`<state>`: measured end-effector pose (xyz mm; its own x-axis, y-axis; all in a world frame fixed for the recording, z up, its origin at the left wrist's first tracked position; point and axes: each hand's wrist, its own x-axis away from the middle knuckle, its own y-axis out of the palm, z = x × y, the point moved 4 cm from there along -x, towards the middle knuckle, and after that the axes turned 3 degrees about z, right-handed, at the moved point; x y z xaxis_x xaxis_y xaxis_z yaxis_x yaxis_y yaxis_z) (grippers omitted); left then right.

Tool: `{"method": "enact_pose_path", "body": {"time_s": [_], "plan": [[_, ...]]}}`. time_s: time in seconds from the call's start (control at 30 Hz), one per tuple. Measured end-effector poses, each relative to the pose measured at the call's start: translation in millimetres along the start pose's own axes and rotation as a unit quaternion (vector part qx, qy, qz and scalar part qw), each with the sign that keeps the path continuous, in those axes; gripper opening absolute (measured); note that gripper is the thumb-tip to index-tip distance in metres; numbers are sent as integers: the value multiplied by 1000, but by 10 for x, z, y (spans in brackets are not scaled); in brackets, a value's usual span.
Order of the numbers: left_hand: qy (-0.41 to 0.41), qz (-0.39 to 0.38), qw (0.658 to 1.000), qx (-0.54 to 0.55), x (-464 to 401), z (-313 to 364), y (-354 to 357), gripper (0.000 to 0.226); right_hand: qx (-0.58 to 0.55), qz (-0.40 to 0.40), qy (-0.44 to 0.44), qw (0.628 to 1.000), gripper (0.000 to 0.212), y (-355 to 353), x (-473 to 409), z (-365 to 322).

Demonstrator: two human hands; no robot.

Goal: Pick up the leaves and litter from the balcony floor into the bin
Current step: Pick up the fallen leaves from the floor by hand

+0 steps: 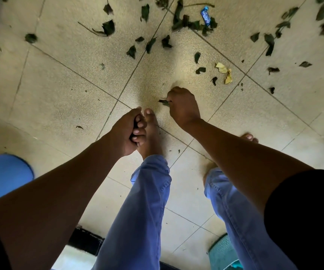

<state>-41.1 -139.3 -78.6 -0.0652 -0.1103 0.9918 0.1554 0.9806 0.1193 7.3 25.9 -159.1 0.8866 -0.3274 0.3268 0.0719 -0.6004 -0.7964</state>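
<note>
Pale speckled floor tiles (64,98) with dark grout lines fill the view, seen from above by a person bending over bare feet and blue trousers (143,211). Dark green leaves (108,27) lie scattered over the upper half of the frame, thickest at upper centre and along the upper right. Among the upper-centre cluster lies a small blue wrapper (205,15), and right of centre, near a few small leaf bits, sits a crumpled yellow scrap (225,72). The right hand (182,108), at the centre of the frame, reaches down to the floor with its fingers curled and pinching a small dark leaf piece (164,102) that sticks out to its left. The left hand (128,131), just left of centre and above the left foot, has its fingers folded into the palm; something dark shows between them, but what it is cannot be told. A blue rounded object (3,176) sits at the left edge, partly cut off. A teal perforated item (223,252), possibly a basket, shows at the bottom between the legs; whether either is the bin cannot be told.
</note>
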Motion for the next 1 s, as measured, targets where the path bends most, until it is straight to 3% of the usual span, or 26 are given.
{"method": "enact_pose_path", "body": {"time_s": [0.17,0.27,0.37,0.6,0.8,1.0], "plan": [[0,3,1000,8,-20,78,-16,42,-81,65,105,989,3,-299,-97,75],[-2,8,1000,14,-43,97,15,42,-149,135,174,964,19,-491,-188,353],[-6,9,1000,16,-57,124,77,43,-141,150,224,953,38,-657,-274,577],[-14,3,999,31,-42,211,213,45,-11,104,209,972,18,-663,-359,677],[-13,3,999,31,-56,249,187,44,-43,129,220,966,16,-670,-373,663],[-14,11,999,36,-84,273,166,44,-45,149,103,982,11,-791,-558,561]]}}
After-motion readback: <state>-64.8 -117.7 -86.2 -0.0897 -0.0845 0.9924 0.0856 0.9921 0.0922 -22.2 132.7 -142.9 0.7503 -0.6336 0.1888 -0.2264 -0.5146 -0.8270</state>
